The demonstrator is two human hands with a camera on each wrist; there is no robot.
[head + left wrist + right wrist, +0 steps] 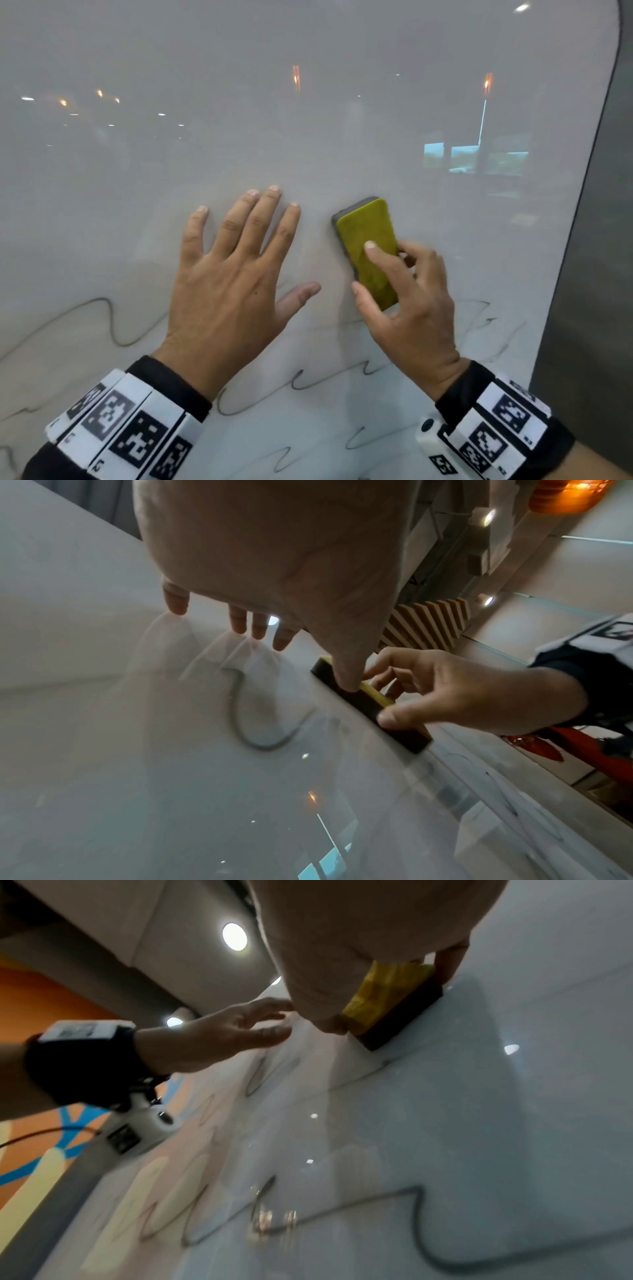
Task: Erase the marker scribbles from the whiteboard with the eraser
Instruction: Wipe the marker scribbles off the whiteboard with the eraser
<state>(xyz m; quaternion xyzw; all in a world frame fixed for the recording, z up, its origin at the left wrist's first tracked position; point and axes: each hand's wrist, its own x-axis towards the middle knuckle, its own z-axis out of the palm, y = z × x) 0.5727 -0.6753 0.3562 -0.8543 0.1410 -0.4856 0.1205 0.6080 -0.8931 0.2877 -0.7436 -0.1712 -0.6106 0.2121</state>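
Currently: right hand pinching yellow-backed dark-felt block eraser on glossy whiteboard; left hand flat, fingers spread. Risks: shallow pinch slipping, left palm smearing black scribbles below.

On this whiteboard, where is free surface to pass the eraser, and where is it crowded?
Bare surface lies above the spread left hand and above the yellow, grey-backed eraser that the right hand holds, up to the glossy whiteboard's dark right edge. A narrow strip separates hand and eraser. Below both wrists, the wavy black marker scribbles crowd the surface.
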